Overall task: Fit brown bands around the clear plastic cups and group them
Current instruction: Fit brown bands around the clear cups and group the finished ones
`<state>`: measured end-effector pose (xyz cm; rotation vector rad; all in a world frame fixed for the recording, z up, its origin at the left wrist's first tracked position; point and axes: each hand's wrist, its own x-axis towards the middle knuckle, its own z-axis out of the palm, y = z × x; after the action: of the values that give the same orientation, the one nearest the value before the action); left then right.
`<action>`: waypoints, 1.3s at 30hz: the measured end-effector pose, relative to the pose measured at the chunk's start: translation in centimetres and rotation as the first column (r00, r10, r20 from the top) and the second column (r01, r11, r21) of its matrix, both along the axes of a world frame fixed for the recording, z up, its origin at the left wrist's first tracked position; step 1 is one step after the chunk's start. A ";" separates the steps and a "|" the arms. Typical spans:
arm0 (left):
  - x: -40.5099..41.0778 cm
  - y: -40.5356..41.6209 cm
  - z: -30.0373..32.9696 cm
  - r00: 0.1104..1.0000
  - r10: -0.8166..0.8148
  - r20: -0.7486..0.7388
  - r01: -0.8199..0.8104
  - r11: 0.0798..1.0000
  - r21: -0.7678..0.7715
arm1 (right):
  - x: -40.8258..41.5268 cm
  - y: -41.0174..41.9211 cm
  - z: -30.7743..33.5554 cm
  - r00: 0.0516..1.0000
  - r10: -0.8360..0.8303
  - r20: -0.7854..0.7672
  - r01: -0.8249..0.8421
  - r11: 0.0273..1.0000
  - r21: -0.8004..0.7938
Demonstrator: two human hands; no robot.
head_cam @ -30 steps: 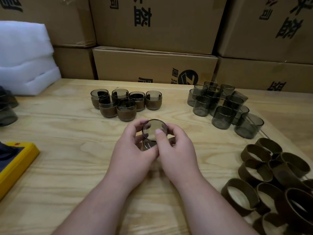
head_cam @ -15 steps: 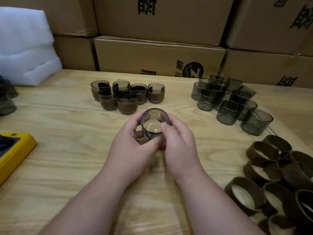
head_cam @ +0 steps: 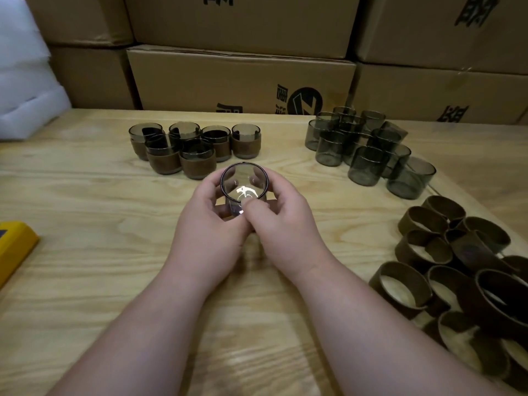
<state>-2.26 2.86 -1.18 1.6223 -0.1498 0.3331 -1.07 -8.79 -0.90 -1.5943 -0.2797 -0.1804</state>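
I hold one clear smoky cup (head_cam: 243, 182) in both hands above the middle of the wooden table (head_cam: 85, 212), its mouth tilted toward me. My left hand (head_cam: 210, 224) wraps its left side and my right hand (head_cam: 281, 221) its right side, thumb on the near wall. Whether a band sits on this cup is hidden by my fingers. Several banded cups (head_cam: 183, 148) stand grouped just beyond my hands. Bare cups (head_cam: 365, 151) cluster at the back right. Loose brown bands (head_cam: 457, 270) are piled at the right.
Stacked cardboard boxes (head_cam: 243, 75) wall off the table's far edge. White foam sheets (head_cam: 23, 81) lie at the back left. A yellow object (head_cam: 14, 247) sits at the left edge.
Both hands have carried the cup slightly farther from me, toward the banded group, and its mouth has tilted more toward me. The camera has also dipped closer to the table.
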 end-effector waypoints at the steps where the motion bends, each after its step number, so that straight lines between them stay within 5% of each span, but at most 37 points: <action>1: 0.0 0.0 0.0 1.000 -0.002 0.009 0.002 1.000 0.002 | 0.0 0.0 0.0 1.000 -0.008 0.011 0.008 1.000 -0.012; 12: -0.2 0.0 -0.3 0.999 -0.004 -0.053 0.009 0.996 0.092 | -0.4 0.2 0.3 0.981 -0.194 -0.017 0.192 0.978 -0.076; 22: -0.5 -0.7 0.0 0.995 -0.080 -0.052 0.086 0.987 0.138 | 0.1 -0.5 0.4 0.936 -0.341 -0.083 0.346 0.937 0.046; 39: -0.6 -0.3 0.0 0.994 -0.065 -0.084 0.077 0.986 0.149 | 0.0 -0.1 0.4 0.954 -0.288 -0.082 0.291 0.956 0.027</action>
<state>-2.83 2.53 -1.14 1.7738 -0.1761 0.2060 -1.06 -8.88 -0.54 -1.5941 0.0197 -0.3470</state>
